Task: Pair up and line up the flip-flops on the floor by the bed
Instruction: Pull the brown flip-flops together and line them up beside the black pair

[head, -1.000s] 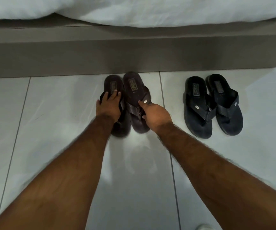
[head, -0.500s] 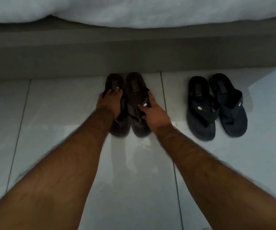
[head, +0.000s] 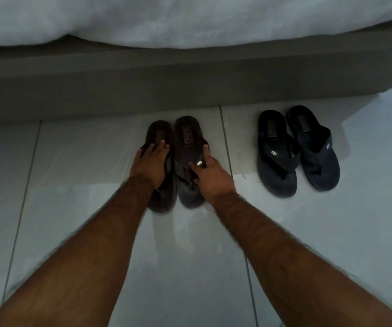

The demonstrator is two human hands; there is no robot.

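Note:
Two dark brown flip-flops lie side by side on the tiled floor, heels toward the bed. My left hand [head: 151, 165] rests over the strap of the left brown flip-flop [head: 160, 135], fingers curled on it. My right hand [head: 210, 173] grips the strap of the right brown flip-flop [head: 186, 135], thumb on top near its small metal tag. To the right, apart from my hands, a dark blue pair sits together: the left blue flip-flop [head: 275, 156] and the right blue flip-flop [head: 314, 147], both angled slightly leftward.
The grey bed base [head: 166, 86] runs across just beyond the flip-flops, with white bedding [head: 190, 17] hanging over it. Glossy pale floor tiles [head: 72, 185] spread to the left and toward me.
The brown pair has shifted slightly away from the bed toward me, with both hands still on their straps. The blue pair has not moved.

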